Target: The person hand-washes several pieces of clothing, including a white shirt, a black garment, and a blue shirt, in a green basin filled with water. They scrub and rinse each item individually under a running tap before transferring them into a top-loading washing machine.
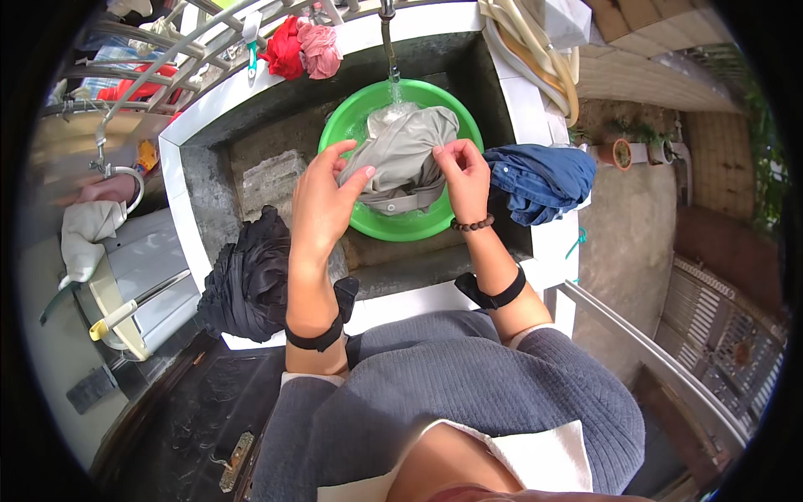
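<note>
A grey garment (401,154) with a button on its waistband-like edge lies bunched in a green plastic basin (411,235). Water runs from a tap (394,74) into the basin, onto a pale wet part of the cloth. At the garment's left side is my left hand (327,194), fingers and thumb apart; whether it touches the cloth is hard to tell. My right hand (465,172), with a brown bead bracelet at the wrist, pinches the cloth's right side between thumb and fingers.
The basin stands in a concrete sink (213,188) with a white tiled rim. On the rim lie dark clothing (248,276), blue denim clothing (542,179), red cloth (285,50), pink cloth (320,50) and a brush (252,53). Hoses (533,56) hang at the back right.
</note>
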`<state>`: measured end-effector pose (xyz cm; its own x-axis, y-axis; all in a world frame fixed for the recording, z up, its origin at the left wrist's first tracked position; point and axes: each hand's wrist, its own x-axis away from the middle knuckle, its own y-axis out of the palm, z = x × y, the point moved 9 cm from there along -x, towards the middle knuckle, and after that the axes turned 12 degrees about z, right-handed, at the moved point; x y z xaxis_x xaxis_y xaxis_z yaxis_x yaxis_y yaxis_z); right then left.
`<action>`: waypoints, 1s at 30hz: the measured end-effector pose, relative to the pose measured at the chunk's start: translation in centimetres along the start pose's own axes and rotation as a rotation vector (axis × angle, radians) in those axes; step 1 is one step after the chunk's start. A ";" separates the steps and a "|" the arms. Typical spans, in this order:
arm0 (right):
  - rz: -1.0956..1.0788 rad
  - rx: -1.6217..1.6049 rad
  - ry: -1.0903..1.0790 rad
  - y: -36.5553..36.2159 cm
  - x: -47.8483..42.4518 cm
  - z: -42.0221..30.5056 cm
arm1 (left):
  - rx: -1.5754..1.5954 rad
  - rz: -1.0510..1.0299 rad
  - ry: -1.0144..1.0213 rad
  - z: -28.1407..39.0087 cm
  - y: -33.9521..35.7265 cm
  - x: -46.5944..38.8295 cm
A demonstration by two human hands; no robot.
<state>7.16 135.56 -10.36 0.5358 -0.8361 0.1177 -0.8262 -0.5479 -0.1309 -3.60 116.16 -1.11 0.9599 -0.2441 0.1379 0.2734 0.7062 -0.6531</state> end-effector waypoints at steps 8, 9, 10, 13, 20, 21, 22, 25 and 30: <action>-0.291 1.077 -0.184 9.0 -2.1 18.7 | -0.634 -0.078 0.158 -17.6 20.4 -3.3; -0.331 1.120 -0.235 9.8 -2.2 19.8 | -0.700 -0.083 0.176 -18.6 21.8 -3.1; -0.409 1.159 -0.232 10.4 -1.9 20.7 | -0.729 -0.146 0.157 -19.9 22.9 -2.9; -0.500 1.177 -0.203 11.2 -0.9 22.8 | -0.773 -0.329 0.074 -23.6 24.3 -2.7; -0.745 1.246 0.153 11.7 -1.5 27.8 | -0.629 -0.344 -0.142 -23.2 22.6 -4.7; -0.675 1.202 0.094 12.1 -2.6 27.2 | -0.630 -0.350 -0.137 -22.9 22.3 -4.9; -0.610 1.157 0.034 12.1 -3.5 26.7 | -0.631 -0.354 -0.136 -22.6 21.9 -4.9; -0.567 0.869 0.178 10.9 -4.9 25.4 | -0.636 -0.327 -0.198 -22.1 20.6 -3.8; -0.338 0.291 0.569 8.2 -3.3 23.3 | -0.566 -0.235 -0.180 -15.7 15.7 -3.0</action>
<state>2.69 133.19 -34.78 0.5143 -0.5196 0.6823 -0.5091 -0.8252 -0.2447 -3.16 117.54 -23.41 0.8873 -0.1992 0.4161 0.4500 0.1751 -0.8757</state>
